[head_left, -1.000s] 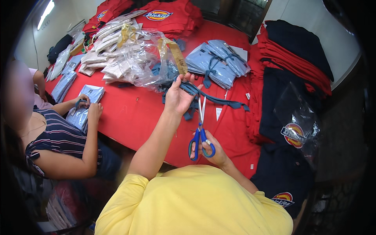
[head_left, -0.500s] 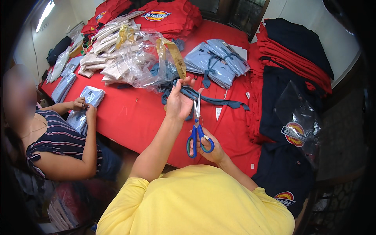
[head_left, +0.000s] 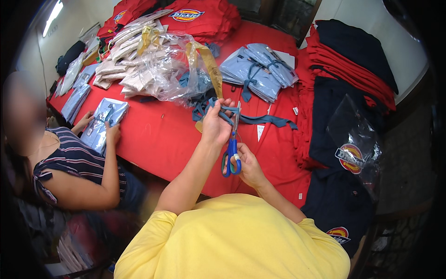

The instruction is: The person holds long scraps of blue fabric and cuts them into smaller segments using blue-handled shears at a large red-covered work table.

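Note:
My left hand (head_left: 216,125) is closed on a blue-grey fabric strip (head_left: 274,121), its palm turned up and fingers bent over the cloth. The strip's free length trails off to the right above the table. In my right hand (head_left: 250,169) is a pair of scissors (head_left: 231,156) with blue handles, its tips pointing away from me. The blades lie close together against the strip, right beside my left fingers; whether cloth sits between them is hard to make out. More of the blue-grey strips (head_left: 200,111) lie tangled just beyond my left hand.
A red-covered table (head_left: 158,146) bears light-blue packed garments (head_left: 258,72) tied with a strip, and pale packed garments (head_left: 125,69) under clear plastic (head_left: 176,65). Navy and red garment stacks (head_left: 348,69) stand at right. At left, a co-worker (head_left: 76,172) holds a tied blue package (head_left: 104,123).
The scissors' handles and blades have come together, and the blades have moved up along the strip. The co-worker's hands have spread to the sides of the package, whose tied strip now shows.

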The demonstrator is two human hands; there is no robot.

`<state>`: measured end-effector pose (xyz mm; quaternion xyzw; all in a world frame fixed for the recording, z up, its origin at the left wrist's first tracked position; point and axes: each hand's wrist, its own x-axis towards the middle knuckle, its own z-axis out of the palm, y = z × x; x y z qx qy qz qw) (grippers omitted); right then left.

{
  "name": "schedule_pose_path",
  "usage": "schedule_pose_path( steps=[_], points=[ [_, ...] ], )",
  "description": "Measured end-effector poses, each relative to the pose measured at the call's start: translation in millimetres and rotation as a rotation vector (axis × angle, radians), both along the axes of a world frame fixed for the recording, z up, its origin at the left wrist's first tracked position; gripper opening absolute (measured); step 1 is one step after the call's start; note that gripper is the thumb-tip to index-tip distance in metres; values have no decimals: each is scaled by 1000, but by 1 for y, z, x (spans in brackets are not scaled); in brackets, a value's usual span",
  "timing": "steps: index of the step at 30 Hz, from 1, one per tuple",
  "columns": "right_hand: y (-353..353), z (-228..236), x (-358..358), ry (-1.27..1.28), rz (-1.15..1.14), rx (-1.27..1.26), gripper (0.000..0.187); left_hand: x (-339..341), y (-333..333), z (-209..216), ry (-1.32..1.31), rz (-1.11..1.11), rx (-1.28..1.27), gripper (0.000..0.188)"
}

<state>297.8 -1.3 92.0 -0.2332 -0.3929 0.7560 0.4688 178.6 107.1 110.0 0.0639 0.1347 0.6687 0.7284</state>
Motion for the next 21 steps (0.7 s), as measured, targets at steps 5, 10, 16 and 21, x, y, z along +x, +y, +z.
schedule_pose_path(
  steps=[5,10,16,21],
  points=[
    [-2,-6,3,-166,-4,16,33,1,-17,34,176,-29,-111,18],
    [-5,-9,-1,-169,13,35,35,-6,-5,12,574,17,54,16],
    [-9,-10,-3,-4,58,55,44,6,-10,15,664,-35,84,14],
    [-14,-17,-5,111,36,-2,53,14,-9,6,686,-66,53,12]
  ],
)
